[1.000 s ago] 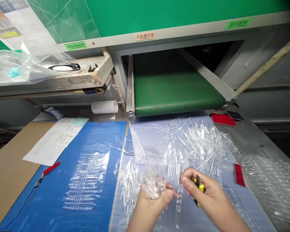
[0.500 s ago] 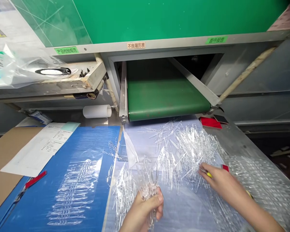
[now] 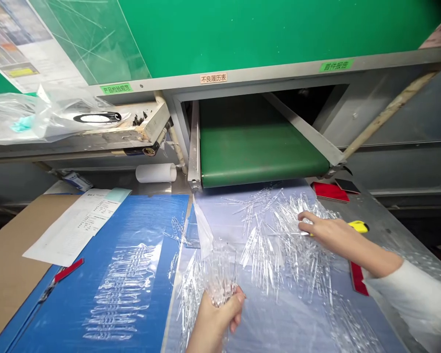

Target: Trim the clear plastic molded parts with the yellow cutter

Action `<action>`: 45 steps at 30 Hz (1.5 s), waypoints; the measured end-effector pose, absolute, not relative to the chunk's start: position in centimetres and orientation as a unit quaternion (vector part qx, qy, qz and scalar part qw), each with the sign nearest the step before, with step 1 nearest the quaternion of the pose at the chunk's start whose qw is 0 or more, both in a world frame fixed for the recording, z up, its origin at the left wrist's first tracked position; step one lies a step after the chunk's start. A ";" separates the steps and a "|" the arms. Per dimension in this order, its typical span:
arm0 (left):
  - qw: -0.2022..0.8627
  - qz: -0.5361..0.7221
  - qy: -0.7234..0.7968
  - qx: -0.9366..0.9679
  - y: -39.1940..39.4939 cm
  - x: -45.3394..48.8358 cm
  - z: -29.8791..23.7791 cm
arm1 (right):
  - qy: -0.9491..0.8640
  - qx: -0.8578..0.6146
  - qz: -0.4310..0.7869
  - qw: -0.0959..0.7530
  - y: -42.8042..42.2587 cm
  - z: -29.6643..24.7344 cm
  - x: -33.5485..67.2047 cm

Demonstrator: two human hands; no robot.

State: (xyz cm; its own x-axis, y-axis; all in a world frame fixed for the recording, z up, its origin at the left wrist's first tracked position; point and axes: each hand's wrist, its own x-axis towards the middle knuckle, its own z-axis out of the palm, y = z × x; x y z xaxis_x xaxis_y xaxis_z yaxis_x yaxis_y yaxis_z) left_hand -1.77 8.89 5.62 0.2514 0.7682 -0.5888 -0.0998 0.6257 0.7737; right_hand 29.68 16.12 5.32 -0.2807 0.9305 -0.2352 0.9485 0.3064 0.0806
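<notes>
My left hand (image 3: 215,318) grips a bundle of transparent moulded plastic pieces (image 3: 220,279) at the near edge of the sheet. A large loose pile of the same spiky pieces (image 3: 279,240) lies on a pale blue plastic sheet (image 3: 220,220). My right hand (image 3: 327,233) reaches over the pile's far right side, fingertips touching the pieces. A yellow-handled utility knife (image 3: 358,226) sticks out behind that hand and seems held against the palm, mostly hidden.
A green conveyor belt (image 3: 260,152) runs out just beyond the sheet. To the left lie a blue board (image 3: 59,314) with rows of transparent pieces, printed paper (image 3: 77,225) and cardboard (image 3: 11,255). Bubble wrap (image 3: 426,255) and a red pad (image 3: 330,191) sit on the steel bench to the right.
My right hand has moved away from the left hand, up and across the pile toward its far right side, carrying the yellow knife. My left hand stays nearly in place with its bundle.
</notes>
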 end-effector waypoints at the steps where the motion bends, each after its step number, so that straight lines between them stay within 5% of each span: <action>1: 0.698 0.298 0.558 0.335 8.9 -1.7 5.8 | 0.795 0.595 -0.035 0.114 16.2 5.4 30.2; 11: 0.576 0.328 0.606 0.440 10.2 -1.2 9.5 | 0.770 0.628 -0.107 -0.030 13.8 10.9 28.0; 16: 0.757 0.247 0.446 0.410 10.2 -1.0 11.1 | 0.794 0.427 -0.429 -0.062 11.9 14.4 20.8; 22: 0.818 0.288 0.411 0.280 8.6 -0.7 11.5 | 0.593 0.515 -0.558 -0.269 12.0 11.8 17.0; 29: 0.789 0.293 0.451 0.297 8.8 -0.9 12.3 | 0.540 0.527 -0.566 -0.331 11.8 10.3 15.8; 33: 0.770 0.300 0.475 0.302 9.1 -1.2 12.2 | 0.572 0.589 -0.462 -0.335 11.0 10.8 15.5; 45: 0.705 0.394 0.499 0.314 8.4 -1.9 11.8 | 0.730 0.521 -0.360 -0.256 7.3 11.7 13.8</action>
State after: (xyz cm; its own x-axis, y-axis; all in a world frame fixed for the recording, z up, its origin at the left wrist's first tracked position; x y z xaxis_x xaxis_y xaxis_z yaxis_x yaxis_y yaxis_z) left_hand -1.91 8.36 11.82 0.1918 0.8689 -0.4563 -0.2432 0.4925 0.8356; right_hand 13.78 7.31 11.72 -0.3262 0.9453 -0.0025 0.5768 0.1969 -0.7928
